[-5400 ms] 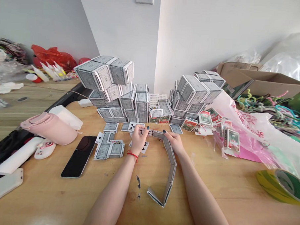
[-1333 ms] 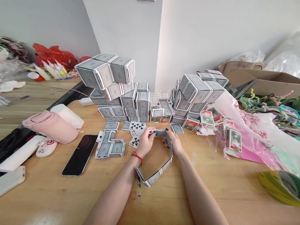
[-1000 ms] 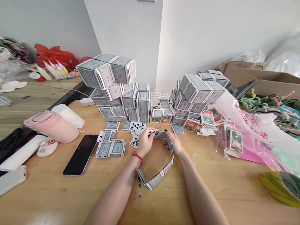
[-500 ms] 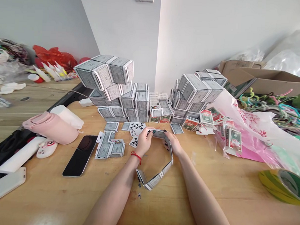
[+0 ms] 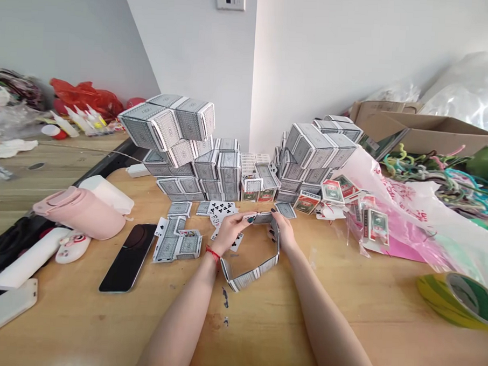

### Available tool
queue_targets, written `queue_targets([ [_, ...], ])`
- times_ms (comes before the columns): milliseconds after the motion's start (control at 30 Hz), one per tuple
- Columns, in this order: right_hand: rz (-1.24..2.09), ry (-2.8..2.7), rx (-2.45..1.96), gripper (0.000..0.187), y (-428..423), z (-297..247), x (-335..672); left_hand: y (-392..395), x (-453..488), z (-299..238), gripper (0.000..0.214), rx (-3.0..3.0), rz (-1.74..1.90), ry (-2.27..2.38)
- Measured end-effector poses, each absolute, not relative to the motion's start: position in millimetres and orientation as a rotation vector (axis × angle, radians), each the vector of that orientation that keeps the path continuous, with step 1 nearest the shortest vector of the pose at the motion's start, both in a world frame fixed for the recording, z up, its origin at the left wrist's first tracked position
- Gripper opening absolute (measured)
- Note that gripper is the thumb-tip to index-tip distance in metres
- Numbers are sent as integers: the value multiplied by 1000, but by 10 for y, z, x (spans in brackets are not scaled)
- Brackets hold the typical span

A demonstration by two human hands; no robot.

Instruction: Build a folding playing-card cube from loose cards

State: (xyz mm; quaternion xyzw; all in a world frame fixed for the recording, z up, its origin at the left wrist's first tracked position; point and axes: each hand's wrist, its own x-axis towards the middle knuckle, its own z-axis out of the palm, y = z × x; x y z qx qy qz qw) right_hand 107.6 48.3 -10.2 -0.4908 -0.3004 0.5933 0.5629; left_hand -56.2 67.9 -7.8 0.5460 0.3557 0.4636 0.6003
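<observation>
Fingers [image 5: 245, 218] of the left hand [image 5: 229, 235] and right hand [image 5: 284, 233] are pinching a playing-card loop [image 5: 251, 278]. Open tabletop [image 5: 261, 335] is lying nearest, loose cards [image 5: 220, 211] crowding behind.

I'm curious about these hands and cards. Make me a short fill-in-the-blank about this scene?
The left hand wears a ____ string bracelet at the wrist.
The left hand and the right hand both touch a folded chain of playing ____.
The black smartphone lies on the table to the ____ of both hands.

Missing words: red; cards; left.
</observation>
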Motion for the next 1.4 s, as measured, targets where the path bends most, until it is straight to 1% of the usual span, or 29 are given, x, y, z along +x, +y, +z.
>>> queue_targets([
  [67,1423,-768,-1142,35,477,-79,1078,683,-555,-79,22,1390,1150,956],
  [167,1505,-822,-1147,40,472,-24,1091,695,-541,-99,18,1413,1232,1042],
  [267,1586,-873,-1192,46,471,24,1104,696,-520,-115,19,1334,1261,1041],
  [367,1616,-914,-1202,49,474,52,1101,687,-491,-112,20,1166,1274,914],
  [467,1538,-905,-1148,49,476,114,1094,693,-494,-88,27,959,1309,722],
  [567,1382,-895,-1041,47,464,251,1125,725,-553,-61,33,812,1338,629],
  [667,1234,-935,-992,47,428,416,1219,766,-634,-48,31,717,1339,602],
  [800,1142,-1029,-963,50,372,574,1420,807,-705,-51,28,654,1357,583],
  [933,1060,-1218,-991,59,330,669,1611,815,-718,-63,26,704,1494,710],
  [1067,1089,-1478,-1056,70,283,737,1672,787,-667,-81,29,826,1537,795],
  [1233,1013,-1770,-1086,62,272,686,1535,700,-588,-94,32,1136,1366,855],
  [1333,979,-1865,-1115,58,311,577,1441,658,-568,-94,29,1217,1271,909],
  [1400,866,-1911,-1160,58,340,514,1394,648,-563,-89,25,1199,1226,914],
])
